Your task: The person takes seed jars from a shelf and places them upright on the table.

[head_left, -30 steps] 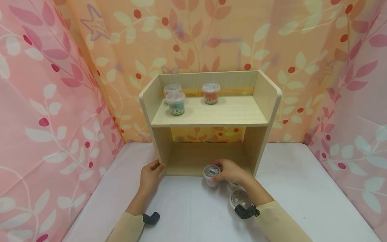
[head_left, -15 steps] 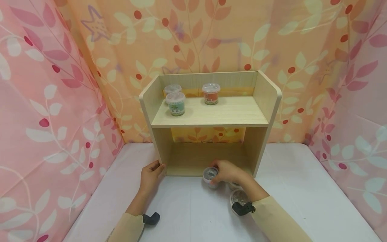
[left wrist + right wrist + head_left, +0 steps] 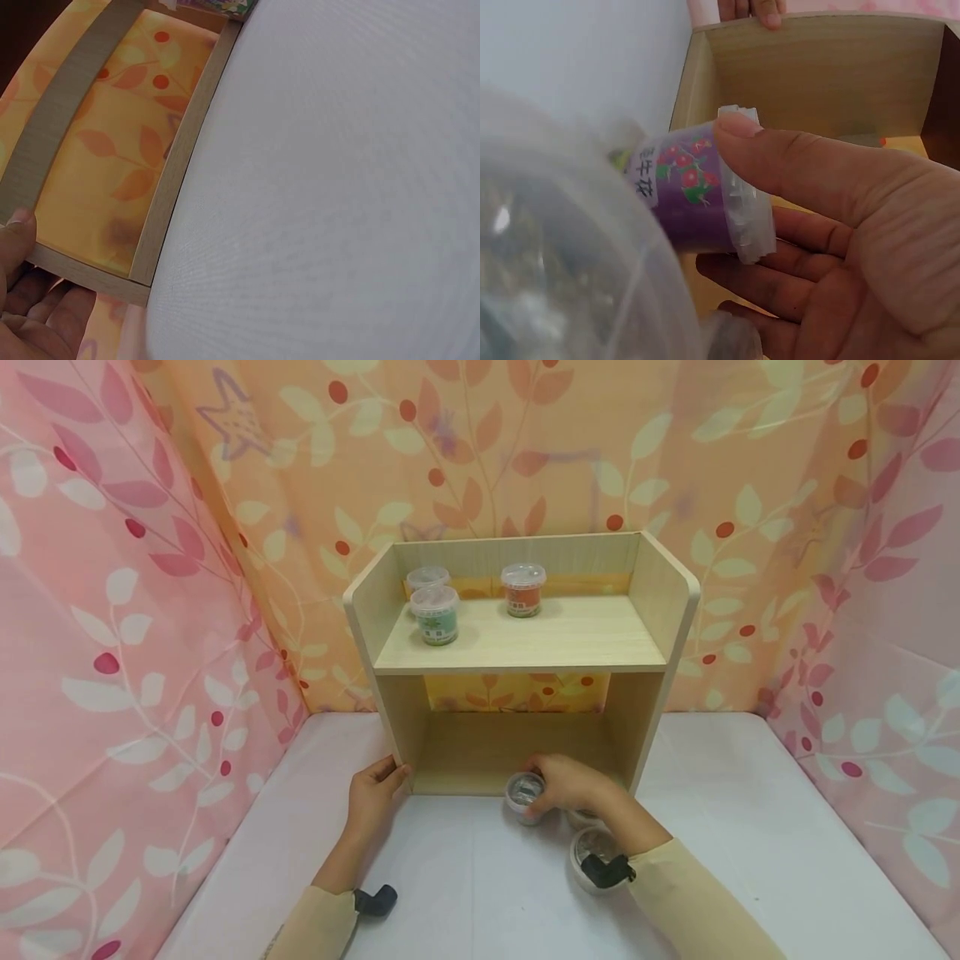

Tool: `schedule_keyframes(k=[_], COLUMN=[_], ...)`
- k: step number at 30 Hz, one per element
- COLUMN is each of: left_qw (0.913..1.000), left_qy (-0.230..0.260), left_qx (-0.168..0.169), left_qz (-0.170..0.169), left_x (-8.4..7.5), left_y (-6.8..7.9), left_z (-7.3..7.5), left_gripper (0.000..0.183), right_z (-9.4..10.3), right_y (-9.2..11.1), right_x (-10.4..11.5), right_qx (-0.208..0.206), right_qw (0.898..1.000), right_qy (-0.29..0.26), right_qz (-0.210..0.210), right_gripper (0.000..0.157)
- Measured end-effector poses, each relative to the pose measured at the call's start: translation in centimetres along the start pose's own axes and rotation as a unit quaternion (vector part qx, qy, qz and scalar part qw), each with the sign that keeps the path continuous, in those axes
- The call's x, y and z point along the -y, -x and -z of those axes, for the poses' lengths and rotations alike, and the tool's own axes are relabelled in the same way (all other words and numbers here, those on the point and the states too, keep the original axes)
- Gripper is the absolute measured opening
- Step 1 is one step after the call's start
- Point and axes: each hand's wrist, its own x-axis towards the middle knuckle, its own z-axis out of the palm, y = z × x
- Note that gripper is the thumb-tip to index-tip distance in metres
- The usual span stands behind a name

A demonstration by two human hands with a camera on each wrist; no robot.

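Shelf (image 3: 517, 667) edges frame the work: the lower compartment stands open at the front between two side panels, its board ending just behind the purple-labelled cup (image 3: 522, 802). That cup is in the right hand (image 3: 573, 783), in front of the board's front edge; whether its base touches the white tabletop (image 3: 465, 885) cannot be told. Its lid faces up and its long axis runs roughly upright, from lid to base; the right wrist view shows flowers on the label. The right thumb and fingers are clamped on opposite sides of the lid end. To the left, white cloth stretches between cup and left forearm; to the right, a partly hidden cup (image 3: 582, 819) and a nearer lidded cup (image 3: 592, 841) crowd the right wrist. The left hand (image 3: 375, 792) pinches the front edge of the left side panel, thumb and fingers on opposite faces.
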Motion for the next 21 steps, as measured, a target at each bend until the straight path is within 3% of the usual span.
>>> schedule_keyframes(k=[2,6,9,21], left_qw=[1.0000,1.0000,0.9999,0.9999], left_qy=[-0.001,-0.006,-0.008,0.001], left_qx=[0.005,0.002,-0.007,-0.009], left_qz=[0.005,0.003,-0.006,-0.010], left_x=[-1.0,-1.0,0.1,0.1], left_y=[0.3,0.4,0.1,0.2], left_z=[0.0,0.0,-0.1,-0.1], left_gripper=[0.038,0.037,0.038,0.038], right_z=[0.1,0.2,0.1,1.4], right_y=[0.1,0.3,0.5,1.7], right_x=[0.0,-0.2,-0.5,0.1], right_qx=[0.002,0.004,0.003,-0.024], right_qw=[1.000,1.000,0.999,0.996], right_qy=[0.004,0.017,0.027,0.065], right_qz=[0.001,0.011,0.022,0.055], right_gripper=[0.061,0.062,0.064,0.079])
